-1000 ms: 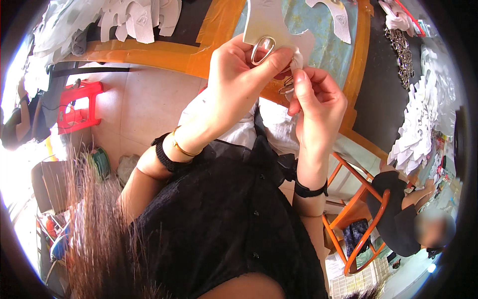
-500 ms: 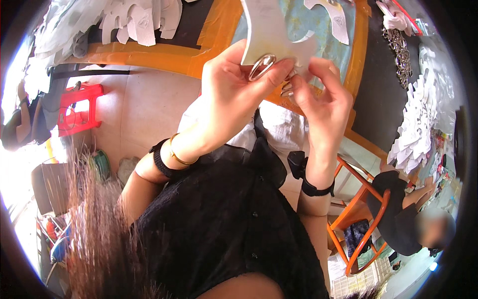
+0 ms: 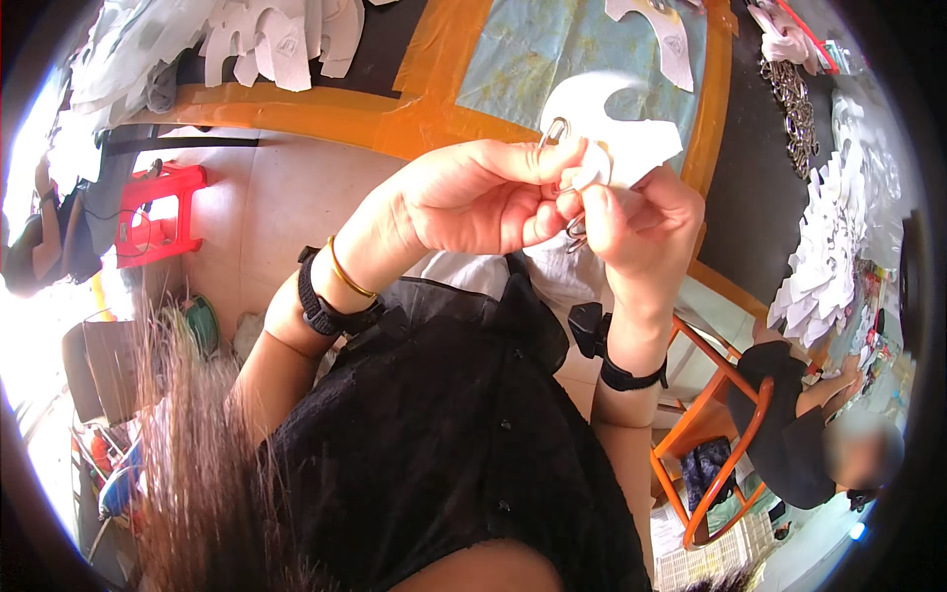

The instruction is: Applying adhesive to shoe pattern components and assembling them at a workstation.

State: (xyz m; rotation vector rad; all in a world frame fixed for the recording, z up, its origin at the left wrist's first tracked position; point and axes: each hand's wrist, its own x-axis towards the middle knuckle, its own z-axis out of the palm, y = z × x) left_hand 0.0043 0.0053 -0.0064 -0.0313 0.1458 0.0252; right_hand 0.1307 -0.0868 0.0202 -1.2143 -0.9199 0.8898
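A white, flat cut piece with a curved notch (image 3: 636, 143) is held up between my hands, over the near side of the table. My left hand (image 3: 473, 197) pinches its lower left end between thumb and fingers, beside an oval metal loop (image 3: 555, 131). My right hand (image 3: 646, 232) closes on the same piece from the right, thumb and fingers meeting those of the left. A small round white part (image 3: 592, 166) shows between the two thumbs. More shiny metal (image 3: 576, 229) sticks out below the right fingertips; how it joins the piece is hidden.
Another white cut piece (image 3: 669, 44) lies on the taped blue-green sheet (image 3: 513, 59). More white pieces lie at the far left (image 3: 271, 44) and in a pile at right (image 3: 824, 247), near heaped metal hooks (image 3: 789, 113). An orange chair (image 3: 764, 405), a red stool (image 3: 182, 212) and another person (image 3: 789, 434) are nearby.
The white piece has been turned and lowered, so its notch now faces right. My left hand has rotated flatter and moved lower; my right hand has closed in against it.
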